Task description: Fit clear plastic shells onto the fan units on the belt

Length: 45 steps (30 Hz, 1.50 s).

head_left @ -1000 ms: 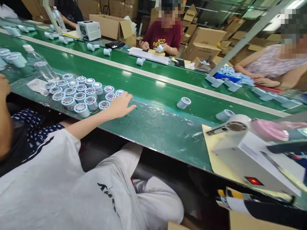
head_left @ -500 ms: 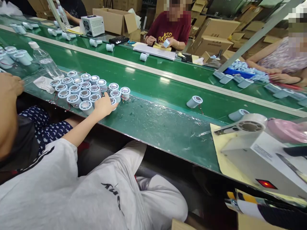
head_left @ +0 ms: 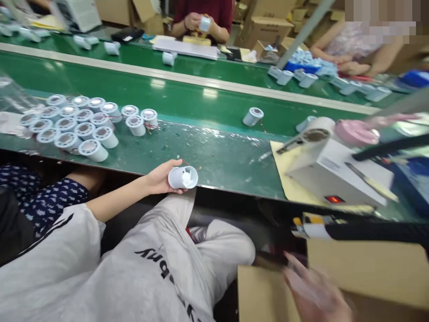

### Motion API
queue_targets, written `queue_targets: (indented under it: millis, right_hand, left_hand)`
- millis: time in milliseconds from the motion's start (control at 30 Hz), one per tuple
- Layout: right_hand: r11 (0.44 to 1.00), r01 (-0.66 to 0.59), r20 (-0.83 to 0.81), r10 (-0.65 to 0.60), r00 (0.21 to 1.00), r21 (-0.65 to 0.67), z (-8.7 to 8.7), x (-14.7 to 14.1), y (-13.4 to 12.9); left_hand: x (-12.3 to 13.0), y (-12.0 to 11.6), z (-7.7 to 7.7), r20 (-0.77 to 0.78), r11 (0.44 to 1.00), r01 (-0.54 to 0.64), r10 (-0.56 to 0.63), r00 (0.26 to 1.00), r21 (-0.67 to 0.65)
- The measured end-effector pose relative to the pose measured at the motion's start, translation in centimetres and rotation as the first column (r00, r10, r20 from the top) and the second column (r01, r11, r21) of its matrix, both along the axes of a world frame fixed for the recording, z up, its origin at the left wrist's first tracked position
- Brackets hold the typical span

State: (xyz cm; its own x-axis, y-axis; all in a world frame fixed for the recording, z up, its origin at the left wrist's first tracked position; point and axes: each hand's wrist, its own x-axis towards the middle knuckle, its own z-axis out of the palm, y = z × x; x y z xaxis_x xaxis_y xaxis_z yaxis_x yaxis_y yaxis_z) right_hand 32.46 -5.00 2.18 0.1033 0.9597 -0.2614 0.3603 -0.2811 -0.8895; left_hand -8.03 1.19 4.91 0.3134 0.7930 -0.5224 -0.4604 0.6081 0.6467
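Now, left hand point(head_left: 160, 177): I am seeing it closing around one white cylindrical part point(head_left: 182, 177), fingers curled about its side, open end pointing toward the camera.
Where the part is: I am watching it hanging just off the near edge of the green bench point(head_left: 214, 161), above the lap, apart from the others.
Right hand point(head_left: 315, 293): it is blurring low on the right, fingers spread loosely over the cardboard box point(head_left: 365, 268); I am finding nothing in it that I can make out.
Cluster of parts point(head_left: 83, 120): they are standing in rows on the bench, well to the left of the held one, red wires trailing beside them.
Doing it well: I am judging that the grip should be staying on the plastic wall, not pinching the thin wire poking out behind the part.
Change from a second back: the left hand was resting flat beside the cluster; it is now drawing back toward the body with one part in it, and the view is tipping downward, bringing in the box.
Heat device point(head_left: 335, 170): it is sitting on the yellow sheet, its red light glowing.
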Motion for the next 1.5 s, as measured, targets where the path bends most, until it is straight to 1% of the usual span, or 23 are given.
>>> queue_targets:
  millis: [67, 100, 167, 233, 267, 333, 400, 433, 500, 600, 667, 767, 833, 867, 900, 967, 1067, 1167, 1233, 1300, 1333, 1400, 1500]
  right_hand:
    - [0.998, 0.008, -0.131, -0.017, 0.991, -0.067, -1.6, -2.8, -1.3]
    - [0.978, -0.111, -0.320, 0.050, 0.946, -0.174, -2.5, -4.6, -2.0]
    - [0.859, -0.419, -0.617, 0.164, 0.770, -0.294, -4.1, -8.4, -3.2]
    - [0.770, -0.582, -0.690, 0.272, 0.671, -0.262, -5.6, -11.6, -4.5]
    - [0.753, -0.620, -0.647, 0.362, 0.671, -0.222, -6.3, -12.7, -5.2]
    - [0.787, -0.601, -0.429, 0.499, 0.753, -0.140, -7.3, -13.8, -6.7]
    - [0.859, -0.509, -0.178, 0.492, 0.853, -0.065, -8.1, -13.7, -8.1]
    - [0.877, -0.480, -0.098, 0.475, 0.874, -0.026, -8.4, -13.5, -8.8]
    - [0.846, -0.530, -0.020, 0.531, 0.847, 0.054, -8.9, -13.1, -9.7]
    - [0.729, -0.681, 0.036, 0.680, 0.732, 0.070, -9.3, -13.0, -10.2]
    - [0.740, -0.672, 0.031, 0.672, 0.740, -0.015, -9.3, -12.7, -9.6]
    - [0.842, -0.539, -0.090, 0.536, 0.839, -0.015, -8.3, -11.1, -7.7]
    - [0.889, -0.452, -0.182, 0.458, 0.870, 0.077, -6.9, -9.3, -6.0]
    - [0.891, -0.433, -0.182, 0.452, 0.873, 0.135, -6.0, -8.4, -5.2]
    - [0.880, -0.432, -0.135, 0.461, 0.877, 0.197, -5.1, -7.7, -4.4]
    - [0.824, -0.475, 0.078, 0.476, 0.876, 0.308, -3.3, -6.8, -3.0]
    - [0.732, -0.584, 0.454, 0.413, 0.790, 0.351, -1.7, -7.2, -1.5]
    - [0.701, -0.658, 0.675, 0.347, 0.651, 0.274, -1.6, -8.7, -0.6]
    - [0.695, -0.678, 0.690, 0.369, 0.623, 0.240, -1.8, -9.3, -0.2]
    - [0.680, -0.687, 0.603, 0.445, 0.663, 0.254, -2.1, -9.4, -0.1]
    - [0.679, -0.681, 0.533, 0.482, 0.696, 0.276, -2.1, -9.3, -0.2]
    - [0.710, -0.627, 0.379, 0.511, 0.772, 0.320, -2.0, -9.1, -0.4]
    - [0.802, -0.464, 0.200, 0.419, 0.886, 0.376, -1.8, -9.2, -0.9]
  left_hand:
    - [2.7, 0.6, -1.0, 0.068, 0.992, 0.107, -0.102, 0.992, -0.074]
    - [3.9, 0.8, -1.4, 0.086, 0.986, 0.142, -0.134, 0.987, -0.089]
    - [5.7, 1.0, -2.2, 0.096, 0.975, 0.198, -0.188, 0.977, -0.104]
    - [6.8, 1.0, -2.7, 0.081, 0.963, 0.246, -0.237, 0.968, -0.112]
    - [7.2, 1.0, -2.8, 0.068, 0.956, 0.269, -0.262, 0.963, -0.116]
    - [7.6, 1.0, -3.0, 0.049, 0.941, 0.312, -0.308, 0.950, -0.129]
    - [7.8, 1.1, -3.2, 0.052, 0.919, 0.362, -0.359, 0.932, -0.157]
    - [8.0, 1.2, -3.2, 0.058, 0.907, 0.384, -0.380, 0.923, -0.174]
    - [8.2, 1.3, -3.2, 0.071, 0.887, 0.417, -0.412, 0.909, -0.198]
    - [8.7, 1.5, -3.1, 0.058, 0.877, 0.437, -0.435, 0.899, -0.201]
    - [8.9, 1.5, -3.1, 0.008, 0.877, 0.444, -0.451, 0.893, -0.182]
    - [8.7, 1.4, -3.2, -0.074, 0.868, 0.479, -0.490, 0.868, -0.132]
    - [8.4, 1.5, -3.3, -0.109, 0.850, 0.513, -0.525, 0.844, -0.121]
    - [8.2, 1.5, -3.5, -0.125, 0.838, 0.531, -0.545, 0.829, -0.126]
    - [8.1, 1.6, -3.6, -0.142, 0.824, 0.550, -0.565, 0.813, -0.134]
    - [8.1, 1.6, -3.8, -0.175, 0.796, 0.587, -0.605, 0.776, -0.147]
    - [8.6, 1.5, -3.7, -0.252, 0.724, 0.681, -0.684, 0.685, -0.115]
    - [9.1, 1.2, -3.0, -0.417, 0.558, 0.829, -0.750, 0.513, 0.017]
    - [9.1, 0.9, -2.3, -0.611, 0.427, 0.890, -0.666, 0.428, 0.157]
    - [8.9, 0.6, -1.7, -0.782, 0.344, 0.893, -0.454, 0.428, 0.289]
    - [8.8, 0.4, -1.5, -0.824, 0.327, 0.879, -0.342, 0.451, 0.346]
    - [8.5, 0.3, -1.5, -0.838, 0.333, 0.837, -0.192, 0.511, 0.434]
    - [8.2, 0.2, -2.7, -0.798, 0.361, 0.777, -0.127, 0.589, 0.516]
